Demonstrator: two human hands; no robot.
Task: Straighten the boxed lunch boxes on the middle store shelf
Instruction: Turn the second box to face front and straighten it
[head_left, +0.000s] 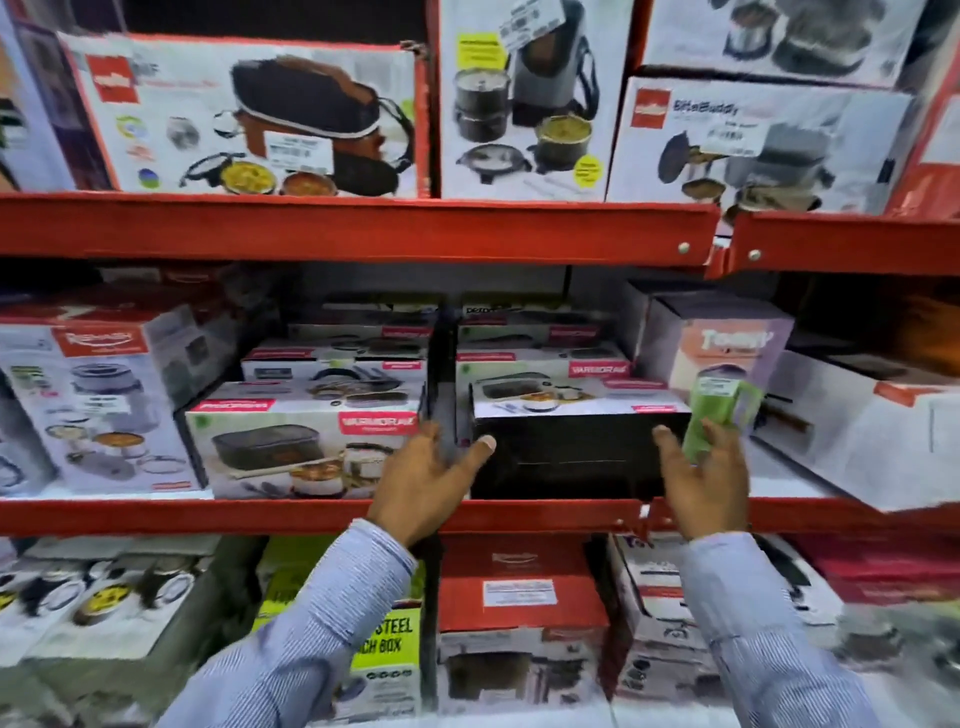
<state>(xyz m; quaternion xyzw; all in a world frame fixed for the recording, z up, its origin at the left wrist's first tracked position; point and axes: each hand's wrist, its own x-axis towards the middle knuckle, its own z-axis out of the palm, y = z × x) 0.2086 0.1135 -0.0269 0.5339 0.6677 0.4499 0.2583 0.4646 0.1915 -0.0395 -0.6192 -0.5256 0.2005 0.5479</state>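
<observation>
Head view: two hands reach toward a dark-fronted lunch box carton at the front of the middle shelf.

The left hand (431, 478) is spread open, its fingers (480, 447) loose, the thumb tip touching the left front corner of the black-sided box (571, 452) and nothing gripped. The right hand (706, 478) is open too, fingers (667, 441) at the box's right front edge, holding nothing; a green item (706, 421) shows just behind it, and whether they touch cannot be told. The black-sided box sits on the red middle shelf (260, 514), near its front lip, with similar white boxes stacked behind. Just beside it on the left, across a narrow gap, stands a white lunch box carton (301, 447). A lilac box (727, 343) stands tilted to the right.
</observation>
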